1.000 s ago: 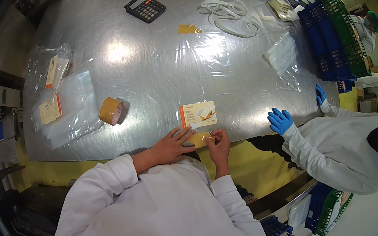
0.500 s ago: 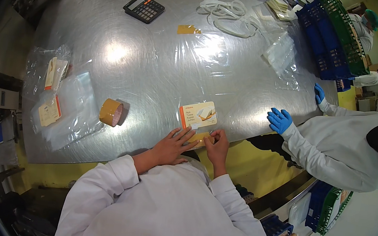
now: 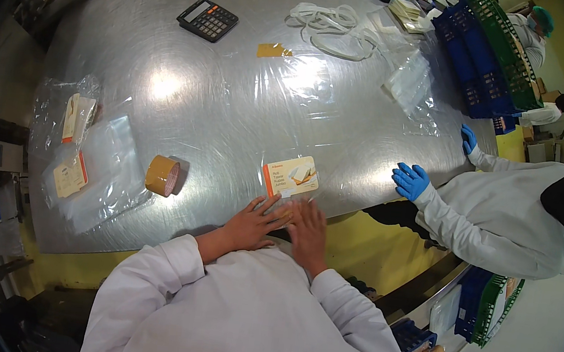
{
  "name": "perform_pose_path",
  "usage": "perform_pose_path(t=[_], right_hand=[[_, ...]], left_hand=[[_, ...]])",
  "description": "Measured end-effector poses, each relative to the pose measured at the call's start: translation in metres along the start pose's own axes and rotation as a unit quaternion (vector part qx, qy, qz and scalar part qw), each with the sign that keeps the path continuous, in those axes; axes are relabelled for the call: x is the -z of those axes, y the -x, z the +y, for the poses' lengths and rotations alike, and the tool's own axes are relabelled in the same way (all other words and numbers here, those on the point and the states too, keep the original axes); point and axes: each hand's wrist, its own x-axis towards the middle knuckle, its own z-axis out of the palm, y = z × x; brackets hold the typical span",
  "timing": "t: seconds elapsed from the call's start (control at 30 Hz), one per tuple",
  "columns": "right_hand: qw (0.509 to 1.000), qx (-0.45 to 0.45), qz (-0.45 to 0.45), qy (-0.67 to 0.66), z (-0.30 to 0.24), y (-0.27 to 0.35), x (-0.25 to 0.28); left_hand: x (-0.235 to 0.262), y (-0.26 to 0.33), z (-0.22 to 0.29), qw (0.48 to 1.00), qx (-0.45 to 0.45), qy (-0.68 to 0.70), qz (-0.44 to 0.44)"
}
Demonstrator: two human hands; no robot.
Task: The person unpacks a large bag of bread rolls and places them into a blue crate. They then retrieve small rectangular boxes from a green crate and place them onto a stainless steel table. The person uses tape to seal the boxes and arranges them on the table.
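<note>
A printed cream card (image 3: 293, 175) with an orange left edge lies flat at the near edge of the metal table, under or against clear plastic. Just below it my left hand (image 3: 250, 225) presses down, fingers spread. Beside it my right hand (image 3: 308, 235) lies with its fingers stretched out over the spot where a strip of tan tape was, its fingertips close to the card's lower edge. That strip is now mostly hidden by my hands. To the left stands a roll of tan tape (image 3: 161, 176).
Clear plastic bags (image 3: 107, 174) with printed cards lie on the left of the metal table (image 3: 222, 140). Farther off are a calculator (image 3: 208, 19), a tan tape piece (image 3: 274, 50) and white strapping (image 3: 327, 20). A blue-gloved co-worker (image 3: 505, 212) stands right, near stacked crates (image 3: 486, 57).
My right hand has gone from a pinch at the tape strip's right end to lying flat over it. My left hand stays nearly in place. The whole view has shifted slightly.
</note>
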Motion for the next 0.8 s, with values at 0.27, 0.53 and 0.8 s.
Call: perform_pose_path(t=[0.27, 0.53, 0.8], right_hand=[[0.993, -0.071, 0.087, 0.018, 0.025, 0.002, 0.004], [0.992, -0.112, 0.048, -0.022, 0.024, -0.002, 0.006], [0.997, -0.058, 0.041, 0.033, 0.011, -0.049, 0.001]], left_hand=[[0.005, -0.001, 0.0, 0.998, 0.003, -0.019, -0.051], [0.01, 0.002, -0.004, 0.999, 0.011, 0.007, -0.04], [0.021, 0.009, -0.002, 0.996, 0.001, -0.015, -0.085]])
